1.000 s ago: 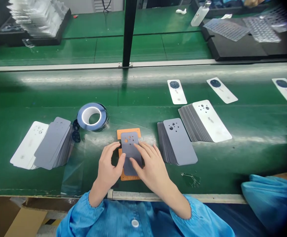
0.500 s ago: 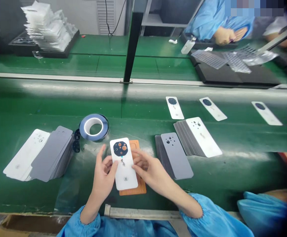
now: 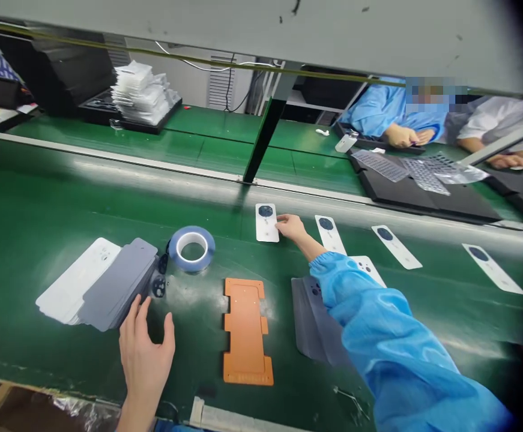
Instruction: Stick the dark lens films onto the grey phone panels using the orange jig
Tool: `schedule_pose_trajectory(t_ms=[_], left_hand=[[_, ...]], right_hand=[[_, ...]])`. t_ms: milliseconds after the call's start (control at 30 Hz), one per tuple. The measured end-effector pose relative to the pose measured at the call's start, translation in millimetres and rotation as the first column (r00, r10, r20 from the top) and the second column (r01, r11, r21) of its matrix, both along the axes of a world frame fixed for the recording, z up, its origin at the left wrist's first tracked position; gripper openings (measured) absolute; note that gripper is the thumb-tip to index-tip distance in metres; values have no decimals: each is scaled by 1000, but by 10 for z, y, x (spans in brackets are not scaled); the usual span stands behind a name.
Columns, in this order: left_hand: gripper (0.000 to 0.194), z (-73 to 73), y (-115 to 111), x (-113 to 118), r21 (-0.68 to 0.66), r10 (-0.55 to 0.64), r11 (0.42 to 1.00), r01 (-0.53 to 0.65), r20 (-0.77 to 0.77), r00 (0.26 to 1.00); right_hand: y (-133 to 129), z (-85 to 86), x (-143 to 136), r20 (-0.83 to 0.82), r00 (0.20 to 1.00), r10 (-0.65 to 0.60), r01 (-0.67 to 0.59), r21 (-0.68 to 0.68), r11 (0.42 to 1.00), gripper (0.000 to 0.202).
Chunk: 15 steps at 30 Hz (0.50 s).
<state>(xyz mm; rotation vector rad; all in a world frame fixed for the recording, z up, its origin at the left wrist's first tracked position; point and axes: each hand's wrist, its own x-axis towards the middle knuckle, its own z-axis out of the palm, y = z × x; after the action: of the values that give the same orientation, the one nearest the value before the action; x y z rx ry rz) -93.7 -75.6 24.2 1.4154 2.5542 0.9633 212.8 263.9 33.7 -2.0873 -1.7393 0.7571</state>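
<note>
My right hand (image 3: 291,228) is stretched to the far side of the green bench. Its fingers pinch the right edge of a white phone back panel (image 3: 266,233), which carries a dark round camera patch. My left hand (image 3: 146,351) is open, fingers spread, just over the near end of a fanned stack of grey phone panels (image 3: 119,282). White panels (image 3: 78,285) lie left of that stack. An orange fixture plate (image 3: 247,330) with notched sides lies bare between my arms. Small dark camera-shaped stickers (image 3: 158,286) lie beside the grey stack.
A blue tape roll (image 3: 193,267) lies behind the fixture. More white panels (image 3: 332,235) with dark patches lie in a row to the right. My sleeve (image 3: 378,318) partly covers grey panels (image 3: 308,324) and white ones (image 3: 369,267). Across the bench, people sit by black trays (image 3: 432,195).
My right hand has carried the white panel from above the orange fixture to the far side of the bench. My left hand has let go and moved left. The camera view has shifted.
</note>
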Motion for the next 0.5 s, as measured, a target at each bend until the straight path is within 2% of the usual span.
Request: schedule_pose_trajectory(t_ms=[133, 200, 267, 367, 500], left_hand=[[69, -13, 74, -122, -125, 36, 992, -19, 142, 989], [72, -17, 173, -190, -164, 9, 986, 34, 251, 968], [64, -15, 281, -239, -156, -63, 979, 130, 374, 925], [44, 18, 409, -257, -86, -170, 961, 262, 563, 809], [34, 75, 456, -200, 48, -261, 938, 343, 749, 609]], right_hand=[[-93, 39, -11, 116, 993, 16, -13, -25, 1000, 37], [-237, 116, -64, 134, 988, 78, -75, -27, 997, 37], [-488, 229, -169, 128, 971, 200, -199, -17, 980, 35], [-1028, 422, -418, 55, 906, 420, -421, 5, 907, 28], [-1710, 559, -836, -150, 789, 596, -595, 58, 802, 26]])
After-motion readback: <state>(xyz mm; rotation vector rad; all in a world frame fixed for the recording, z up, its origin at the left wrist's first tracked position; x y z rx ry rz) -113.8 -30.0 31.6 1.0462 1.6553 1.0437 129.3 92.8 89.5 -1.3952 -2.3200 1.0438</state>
